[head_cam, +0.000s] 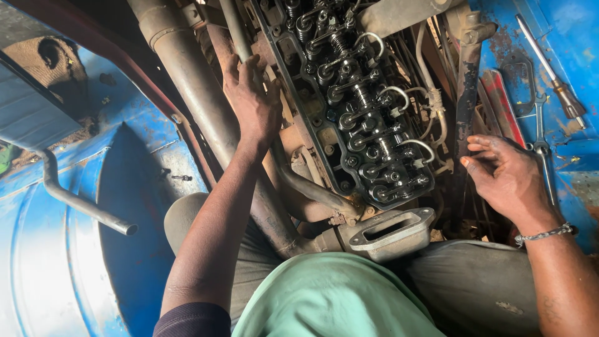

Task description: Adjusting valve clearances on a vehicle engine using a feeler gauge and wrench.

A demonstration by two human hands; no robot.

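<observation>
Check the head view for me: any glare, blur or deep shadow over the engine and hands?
Head view: sharp overall, no motion blur on the left hand or right hand. Daylight is even on the exposed cylinder head; mild glare on the blue bodywork and the screwdriver. Deep shadow at the top left corner and beneath the exhaust pipe hides detail there.
</observation>
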